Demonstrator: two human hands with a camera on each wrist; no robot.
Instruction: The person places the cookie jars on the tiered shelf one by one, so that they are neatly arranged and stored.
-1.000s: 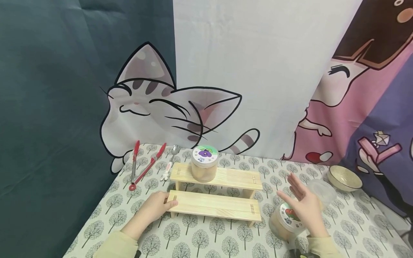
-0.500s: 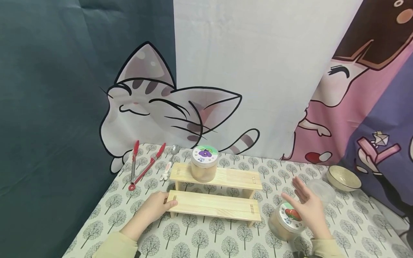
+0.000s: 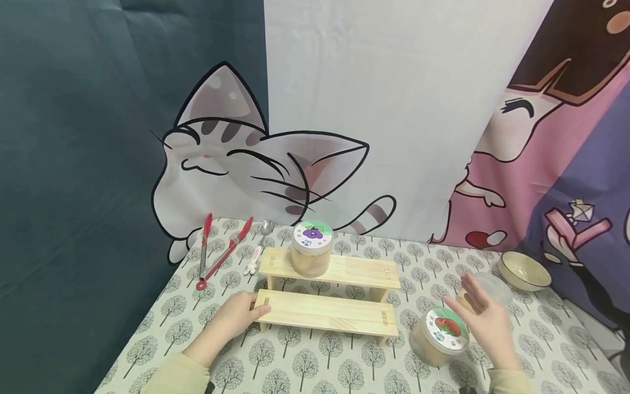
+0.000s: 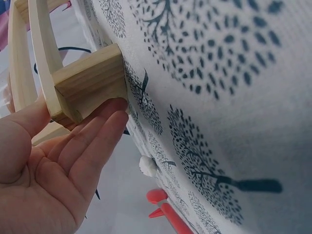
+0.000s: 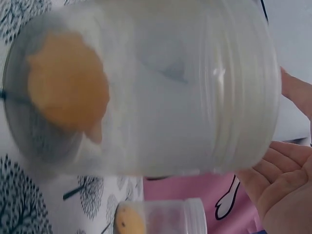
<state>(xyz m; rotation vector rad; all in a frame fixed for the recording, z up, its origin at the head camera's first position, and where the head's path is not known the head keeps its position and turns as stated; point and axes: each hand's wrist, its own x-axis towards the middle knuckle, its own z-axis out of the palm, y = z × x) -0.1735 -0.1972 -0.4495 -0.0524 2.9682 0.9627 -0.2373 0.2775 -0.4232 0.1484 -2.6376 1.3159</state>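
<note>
My left hand (image 3: 238,316) grips the left end of the lower shelf of a pale wooden two-tier stand (image 3: 327,312), thumb on top. In the left wrist view, the left hand's fingers (image 4: 100,139) reach under the shelf's end. A clear lidded jar (image 3: 315,257) with a purple fruit label stands on the upper shelf. Right of the stand, a second jar (image 3: 438,336) with a red fruit label sits on the cloth; an orange piece shows inside this jar (image 5: 68,83) in the right wrist view. Just right of it hovers my right hand (image 3: 484,325), fingers extended, holding nothing.
Behind my right hand stands another clear jar (image 3: 494,290), with a yellow piece inside. A beige bowl (image 3: 524,272) is at the back right. Red-handled tongs (image 3: 223,257) and a spoon (image 3: 260,249) with a rabbit handle lie at the back left on the tree-print tablecloth (image 3: 305,364).
My right hand has moved to the right and slightly nearer me, uncovering the red fruit label. My left hand stays on the shelf's end.
</note>
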